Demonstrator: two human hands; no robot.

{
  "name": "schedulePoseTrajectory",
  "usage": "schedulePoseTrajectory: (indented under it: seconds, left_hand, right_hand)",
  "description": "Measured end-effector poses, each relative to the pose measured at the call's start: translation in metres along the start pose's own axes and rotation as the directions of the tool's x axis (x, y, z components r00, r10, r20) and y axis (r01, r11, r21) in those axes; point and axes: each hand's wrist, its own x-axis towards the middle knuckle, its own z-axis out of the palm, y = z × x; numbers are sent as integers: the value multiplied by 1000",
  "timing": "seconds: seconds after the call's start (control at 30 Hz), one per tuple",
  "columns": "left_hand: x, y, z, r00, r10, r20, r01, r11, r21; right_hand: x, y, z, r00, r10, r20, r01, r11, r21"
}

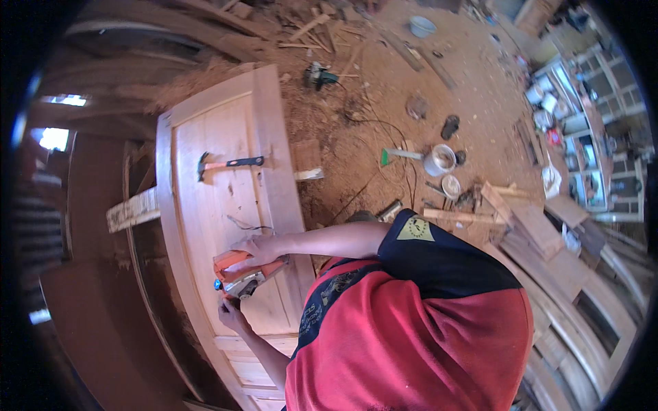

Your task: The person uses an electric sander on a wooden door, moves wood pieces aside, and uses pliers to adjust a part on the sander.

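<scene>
A wooden panelled door [274, 171] lies flat in front of me. On it an orange and grey power tool [229, 262], which looks like an electric planer, rests tipped with its metal side showing and a blue knob at one end. My right hand [259, 251] is wrapped round its orange body. My left hand [234, 316] is beside the tool's near end, fingers pinched at its edge; what they hold is too small to name. A claw hammer [233, 163] with an orange and black handle lies farther up the door. A dark cord [250, 227] lies near my right hand.
A rough timber beam [133, 209] passes under the door. On the sawdust-covered ground stand an angle grinder [317, 75], a white bucket [439, 161], a smaller tub [450, 185] and a green-and-white brush-like tool [401, 155]. Stacked boards [548, 274] lie at right.
</scene>
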Motion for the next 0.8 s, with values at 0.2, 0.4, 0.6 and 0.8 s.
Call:
schedulePoseTrajectory:
  seconds: [0.2, 0.4, 0.6, 0.8]
  left_hand:
    - [-3, 29, 2, 998, -55, -18, 58, 961, 269]
    - [6, 22, -5, 949, 87, -303, -9, 968, 251]
    - [-22, 236, 115, 805, 561, -193, -525, 825, 211]
    - [-101, 374, 285, 564, 714, 414, -732, 665, -150]
  right_hand:
    - [-32, 27, -15, 993, 45, -108, -55, 994, -98]
    - [-102, 65, -83, 969, 31, -246, -32, 999, -2]
    - [-328, 188, -171, 526, 443, -726, -450, 869, 204]
    - [-633, 267, -93, -429, 585, -689, -821, 66, 567]
